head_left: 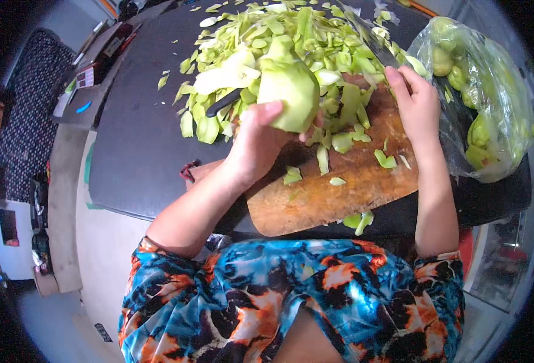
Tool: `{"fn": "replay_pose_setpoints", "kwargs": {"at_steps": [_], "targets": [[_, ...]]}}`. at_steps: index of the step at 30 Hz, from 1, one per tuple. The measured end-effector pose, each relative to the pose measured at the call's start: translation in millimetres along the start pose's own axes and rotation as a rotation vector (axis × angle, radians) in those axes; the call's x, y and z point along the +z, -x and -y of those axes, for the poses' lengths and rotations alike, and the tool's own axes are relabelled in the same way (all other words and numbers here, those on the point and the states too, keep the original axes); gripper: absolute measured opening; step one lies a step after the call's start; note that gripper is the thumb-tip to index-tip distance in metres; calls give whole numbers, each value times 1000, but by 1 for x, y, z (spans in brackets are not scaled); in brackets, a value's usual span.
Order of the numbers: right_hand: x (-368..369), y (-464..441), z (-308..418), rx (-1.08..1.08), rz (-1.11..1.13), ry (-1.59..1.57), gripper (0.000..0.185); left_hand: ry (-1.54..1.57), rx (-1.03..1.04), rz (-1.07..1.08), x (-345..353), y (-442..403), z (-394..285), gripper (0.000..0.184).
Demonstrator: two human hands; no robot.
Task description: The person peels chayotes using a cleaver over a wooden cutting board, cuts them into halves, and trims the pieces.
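Note:
In my left hand (258, 136) is a large, pale-green peeled fruit (288, 91), narrower toward the top, its surface cut in flat facets. I cannot tell its exact kind. The fingers wrap around its lower end, above the wooden cutting board (333, 193). My right hand (413, 100) is closed on a knife, whose thin grey blade (367, 39) points up and left over the peelings; the handle is hidden in the fist. A big heap of green peelings (243, 48) spreads behind the fruit. Out of it sticks a black handle (223, 103), its other end covered.
A clear plastic bag (503, 121) of whole green fruits (451, 54) lies at the right. Peel scraps (385, 159) dot the board, which rests at the near edge of the dark table (134, 151). On the left stands another surface with a blue item (84, 107).

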State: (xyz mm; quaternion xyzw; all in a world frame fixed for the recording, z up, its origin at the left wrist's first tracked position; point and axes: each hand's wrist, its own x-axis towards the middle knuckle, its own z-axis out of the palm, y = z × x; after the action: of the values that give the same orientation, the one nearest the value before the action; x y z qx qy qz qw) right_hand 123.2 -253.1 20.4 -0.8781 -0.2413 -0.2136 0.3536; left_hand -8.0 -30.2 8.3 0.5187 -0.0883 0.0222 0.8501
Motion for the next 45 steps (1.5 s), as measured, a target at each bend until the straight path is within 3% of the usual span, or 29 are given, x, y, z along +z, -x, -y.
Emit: {"fn": "replay_pose_setpoints", "kwargs": {"at_steps": [3, 9, 13, 15, 20, 21, 24, 25, 28, 31, 34, 36, 37, 39, 43, 44, 45], "targets": [[-3, 9, 18, -133, 3, -242, 48, 132, -52, 4, -6, -2, -4, 57], [-14, 22, 50, -544, 206, -188, 49, 202, -50, -167, -14, 1, 7, 64], [-13, 28, 57, -651, 235, -146, 52, 569, -150, 11, -42, 7, 25, 68], [-12, 28, 59, -667, 218, -153, 52, 330, -243, -257, -38, 5, 24, 69], [-9, 29, 60, -653, 185, -93, 56, 116, -217, -410, -10, 16, 2, 68], [-7, 29, 58, -650, 167, -78, 58, 124, -147, -335, -12, 12, 5, 68], [-2, 26, 50, -342, 177, -25, 55, 23, -36, -162, -13, -2, 2, 63], [-1, 22, 43, -107, 189, 12, 49, 88, -52, -178, -9, 0, 2, 58], [-1, 5, 17, 65, 138, 170, 43, 25, -31, -138, -4, 1, 6, 66], [-3, 7, 15, -6, 119, -53, 47, 41, -50, -174, -7, 1, 0, 67], [-11, 21, 41, -275, 92, -227, 51, 51, -15, -176, -7, 2, -4, 64], [-21, 26, 58, -520, 141, -141, 51, 82, -31, -186, -10, 5, 0, 64], [-24, 29, 65, -544, 195, -148, 50, 116, -58, -215, -18, 9, 9, 65], [-20, 34, 71, -569, 219, -159, 49, 100, -154, -230, -32, 10, 15, 68], [-10, 33, 61, -529, 206, -104, 57, 122, -39, -191, -21, 7, 13, 63], [-9, 30, 57, -474, 167, -16, 55, 60, 29, -182, -14, 4, 9, 62], [-6, 26, 51, -263, 171, 22, 54, 45, -8, -165, -7, 1, 3, 62]]}}
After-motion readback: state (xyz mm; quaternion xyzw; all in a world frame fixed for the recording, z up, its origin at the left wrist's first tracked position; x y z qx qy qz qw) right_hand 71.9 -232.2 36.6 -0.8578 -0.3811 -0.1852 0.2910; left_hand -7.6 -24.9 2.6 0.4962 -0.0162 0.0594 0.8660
